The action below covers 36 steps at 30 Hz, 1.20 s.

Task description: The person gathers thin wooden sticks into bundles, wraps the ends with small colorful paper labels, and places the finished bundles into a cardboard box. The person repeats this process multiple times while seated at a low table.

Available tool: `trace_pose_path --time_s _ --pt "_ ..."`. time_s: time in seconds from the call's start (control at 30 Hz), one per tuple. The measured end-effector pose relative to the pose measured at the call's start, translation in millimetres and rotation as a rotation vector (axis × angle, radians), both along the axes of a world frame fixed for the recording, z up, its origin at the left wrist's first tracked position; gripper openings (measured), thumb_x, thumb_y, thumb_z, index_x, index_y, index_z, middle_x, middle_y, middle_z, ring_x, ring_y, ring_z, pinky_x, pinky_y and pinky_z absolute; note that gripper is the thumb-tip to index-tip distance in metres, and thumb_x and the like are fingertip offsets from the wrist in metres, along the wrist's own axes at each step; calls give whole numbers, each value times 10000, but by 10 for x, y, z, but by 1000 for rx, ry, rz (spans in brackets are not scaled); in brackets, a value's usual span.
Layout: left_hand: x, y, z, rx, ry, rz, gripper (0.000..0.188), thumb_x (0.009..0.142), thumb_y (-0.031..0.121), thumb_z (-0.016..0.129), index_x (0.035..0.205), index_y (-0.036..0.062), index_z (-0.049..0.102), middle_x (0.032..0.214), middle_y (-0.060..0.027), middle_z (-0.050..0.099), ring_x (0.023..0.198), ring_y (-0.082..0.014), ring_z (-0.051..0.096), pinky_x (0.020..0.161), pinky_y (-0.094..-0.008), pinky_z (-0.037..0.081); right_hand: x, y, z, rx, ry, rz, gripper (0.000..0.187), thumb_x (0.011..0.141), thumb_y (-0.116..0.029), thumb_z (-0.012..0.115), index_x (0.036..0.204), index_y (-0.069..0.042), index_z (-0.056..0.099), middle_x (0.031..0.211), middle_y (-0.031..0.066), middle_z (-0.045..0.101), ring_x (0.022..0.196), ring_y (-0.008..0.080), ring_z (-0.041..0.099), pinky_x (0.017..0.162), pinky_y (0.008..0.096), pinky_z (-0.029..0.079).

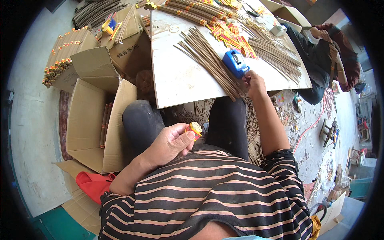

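My left hand (172, 141) is closed around a bundle of incense sticks (196, 127), held low before my lap with its pale round ends facing up. A red and yellow paper band wraps the bundle. At the table's near edge, my right hand (255, 84) is pinched against the near end of a blue tape dispenser (236, 63). What lies between those fingertips is too small to make out. Left of the dispenser, loose brown incense sticks (206, 60) fan across the white table (172, 80). Red and yellow paper labels (232, 36) lie behind it.
More loose sticks (276, 58) spread at the right, and wrapped bundles (192, 12) lie along the back. An open cardboard box (86, 120) with some bundles inside stands at my left, near stacked bundles (66, 52). Another person (340, 56) sits beyond the table's right side.
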State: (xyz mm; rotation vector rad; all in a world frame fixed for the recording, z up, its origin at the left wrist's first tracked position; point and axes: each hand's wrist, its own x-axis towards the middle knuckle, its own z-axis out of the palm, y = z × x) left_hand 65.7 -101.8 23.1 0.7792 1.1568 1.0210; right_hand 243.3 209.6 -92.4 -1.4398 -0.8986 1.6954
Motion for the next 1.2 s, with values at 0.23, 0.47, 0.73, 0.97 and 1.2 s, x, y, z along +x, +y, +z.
trace_pose_path --time_s 0.23,0.47,0.73,0.97,1.2 --pt "-39 -34 59 -9 -57 103 347 918 367 504 974 26 530 703 2 510 572 -45 440 520 -167 364 144 -522 568 357 75 308 116 737 -154 661 759 -48 621 1027 78 588 948 158 504 850 336 343" --pt "-56 -24 89 32 -77 166 358 912 356 516 995 7 518 701 -17 512 549 -51 436 483 -169 350 12 -1328 1033 566 384 725 103 784 -150 644 757 -51 637 1135 112 547 1064 184 461 927 341 324" --pt "-102 -63 100 61 -101 221 327 914 335 523 979 15 538 696 2 508 548 -31 441 478 -154 363 -251 -1770 1171 638 344 1002 56 800 -71 659 833 -34 633 1081 66 486 984 145 448 867 261 353" --pt "-102 -77 18 107 -87 241 291 920 304 522 967 18 546 679 17 506 542 -21 442 476 -147 367 -363 -1925 1314 834 148 1038 87 797 -114 674 843 -50 637 986 52 489 977 171 458 874 290 361" --pt "-171 -140 174 118 -237 214 408 908 346 525 1110 -8 491 701 -33 517 534 -48 445 477 -147 362 -355 -1930 1231 1051 -156 928 103 765 -84 684 848 -45 637 974 82 494 960 217 468 869 315 363"
